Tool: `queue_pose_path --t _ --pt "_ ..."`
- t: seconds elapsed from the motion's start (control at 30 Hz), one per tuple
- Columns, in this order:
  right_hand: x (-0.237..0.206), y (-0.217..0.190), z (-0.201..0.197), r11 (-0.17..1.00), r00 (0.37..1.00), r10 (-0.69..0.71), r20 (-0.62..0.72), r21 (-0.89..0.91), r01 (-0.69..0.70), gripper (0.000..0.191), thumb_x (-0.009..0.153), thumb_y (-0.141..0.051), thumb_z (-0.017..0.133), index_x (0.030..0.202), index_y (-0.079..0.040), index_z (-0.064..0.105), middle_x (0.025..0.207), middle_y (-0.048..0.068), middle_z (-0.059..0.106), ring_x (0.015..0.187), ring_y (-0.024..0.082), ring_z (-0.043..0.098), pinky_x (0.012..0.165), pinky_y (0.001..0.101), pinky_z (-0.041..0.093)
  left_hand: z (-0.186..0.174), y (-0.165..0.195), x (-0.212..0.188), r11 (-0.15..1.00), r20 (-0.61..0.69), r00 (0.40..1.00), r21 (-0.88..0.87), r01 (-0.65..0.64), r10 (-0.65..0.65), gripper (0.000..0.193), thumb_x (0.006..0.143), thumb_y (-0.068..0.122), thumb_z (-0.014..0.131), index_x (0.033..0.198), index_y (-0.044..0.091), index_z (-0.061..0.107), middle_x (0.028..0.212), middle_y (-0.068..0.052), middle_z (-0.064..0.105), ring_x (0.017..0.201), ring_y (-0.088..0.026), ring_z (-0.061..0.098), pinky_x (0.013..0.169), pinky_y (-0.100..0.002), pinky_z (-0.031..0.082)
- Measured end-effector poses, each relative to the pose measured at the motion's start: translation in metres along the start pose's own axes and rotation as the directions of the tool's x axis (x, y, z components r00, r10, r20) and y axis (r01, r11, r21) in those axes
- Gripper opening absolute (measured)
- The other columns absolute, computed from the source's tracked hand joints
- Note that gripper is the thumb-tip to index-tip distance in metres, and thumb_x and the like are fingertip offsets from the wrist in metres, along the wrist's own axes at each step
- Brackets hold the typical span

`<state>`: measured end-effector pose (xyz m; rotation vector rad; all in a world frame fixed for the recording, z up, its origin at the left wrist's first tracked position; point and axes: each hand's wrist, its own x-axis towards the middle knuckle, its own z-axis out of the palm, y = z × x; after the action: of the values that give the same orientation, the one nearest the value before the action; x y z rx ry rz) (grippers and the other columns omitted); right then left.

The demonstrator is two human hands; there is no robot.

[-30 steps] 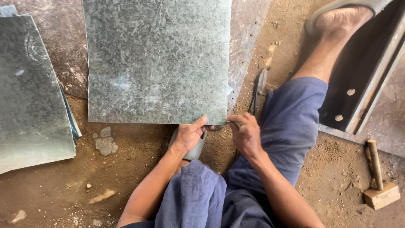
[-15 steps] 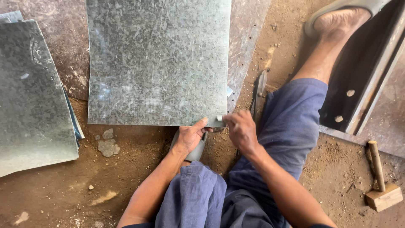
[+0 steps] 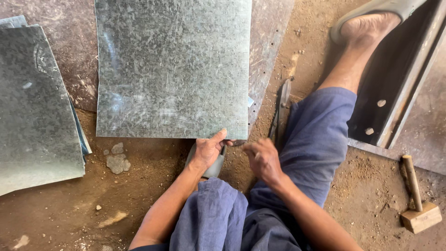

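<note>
A person sits on the dirt floor (image 3: 139,195) with a square sheet of grey metal (image 3: 172,69) lying flat in front of them. The left hand (image 3: 209,148) pinches the sheet's near edge close to its right corner, thumb on top and fingers curled under. The right hand (image 3: 262,158) sits just beside it, loosely curled at the same corner; whether it grips anything I cannot tell. Under the left hand a sandal (image 3: 211,167) shows on the ground. A pair of shears (image 3: 281,111) lies to the right of the sheet, along the blue trouser leg (image 3: 316,139). At far left rests a stack of more sheets (image 3: 37,102), with small stones (image 3: 116,160) near it. At near right lies a wooden mallet (image 3: 418,200), close to a dark steel channel (image 3: 399,93).
</note>
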<state>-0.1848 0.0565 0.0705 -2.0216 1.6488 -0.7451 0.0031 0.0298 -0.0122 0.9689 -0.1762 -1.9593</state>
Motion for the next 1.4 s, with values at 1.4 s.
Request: queue_pose_path --t 1.4 --pt "-0.019 0.055 -0.025 0.767 0.776 0.625 -0.081 0.249 -0.592 0.029 0.091 -0.016 0.076 0.072 0.001 0.062 0.061 0.004 0.061 0.057 0.007 0.054 0.051 0.0273 0.042 -0.008 0.065 -0.041 0.994 0.060 0.998 0.104 -0.024 0.018 0.057 0.079 -0.004 0.067 0.134 0.000 0.053 0.129 -0.012 0.064 0.122 -0.026 0.061 0.107 -0.042 0.047"
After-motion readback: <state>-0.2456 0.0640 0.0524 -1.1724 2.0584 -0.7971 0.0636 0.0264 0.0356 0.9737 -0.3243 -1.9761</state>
